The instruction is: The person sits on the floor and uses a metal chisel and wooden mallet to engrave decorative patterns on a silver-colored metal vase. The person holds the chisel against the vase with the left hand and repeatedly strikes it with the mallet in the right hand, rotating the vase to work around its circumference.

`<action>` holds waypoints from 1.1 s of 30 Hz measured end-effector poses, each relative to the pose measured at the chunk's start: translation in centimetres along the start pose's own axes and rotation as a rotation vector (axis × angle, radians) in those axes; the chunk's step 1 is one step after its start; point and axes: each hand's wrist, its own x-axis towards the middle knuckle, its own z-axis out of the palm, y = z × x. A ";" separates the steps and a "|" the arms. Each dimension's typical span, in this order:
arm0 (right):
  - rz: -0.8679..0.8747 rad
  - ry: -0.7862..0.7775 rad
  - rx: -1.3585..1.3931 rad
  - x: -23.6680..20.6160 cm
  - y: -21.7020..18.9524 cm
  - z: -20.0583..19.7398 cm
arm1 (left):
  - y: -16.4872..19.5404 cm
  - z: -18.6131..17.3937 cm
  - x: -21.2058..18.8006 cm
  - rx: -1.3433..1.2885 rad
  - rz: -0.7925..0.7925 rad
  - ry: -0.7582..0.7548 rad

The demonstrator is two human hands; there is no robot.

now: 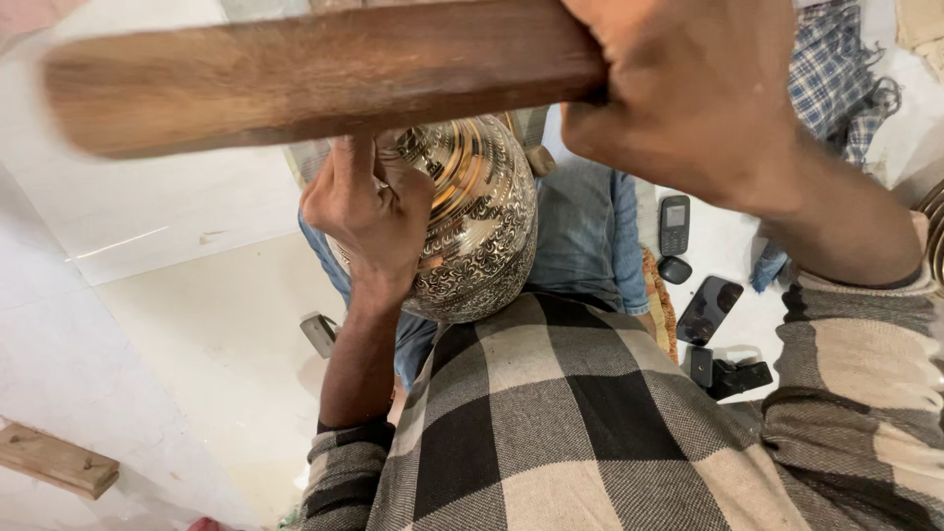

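My right hand (pixel 688 93) grips one end of a thick brown wooden stick (pixel 315 74), which lies raised across the top of the view, its left end blurred. Below it an engraved, shiny metal pot (pixel 482 226) with gold and silver bands rests on my lap against my blue jeans (pixel 585 231). My left hand (pixel 369 211) presses on the pot's left side with closed fingers; what it pinches there is hidden. My checked sleeves fill the lower part of the view.
On the white floor (pixel 177 324) to the right lie a small keypad phone (pixel 674 224), a dark smartphone (pixel 710 309), a small black case (pixel 675 269) and a black gadget (pixel 733 374). A wooden block (pixel 54 460) sits lower left. A blue checked cloth (pixel 831 74) lies upper right.
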 end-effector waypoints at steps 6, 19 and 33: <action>0.024 -0.030 -0.100 -0.5 -0.5 -0.6 | 0.0 -0.5 -0.1 -0.020 0.011 -0.017; 0.081 -0.069 -0.272 0.5 -1.8 -0.5 | 1.2 -1.3 0.6 -0.064 -0.018 -0.007; -0.022 -0.019 -0.111 0.8 -1.6 -0.1 | 0.5 -1.2 0.2 -0.037 -0.017 -0.012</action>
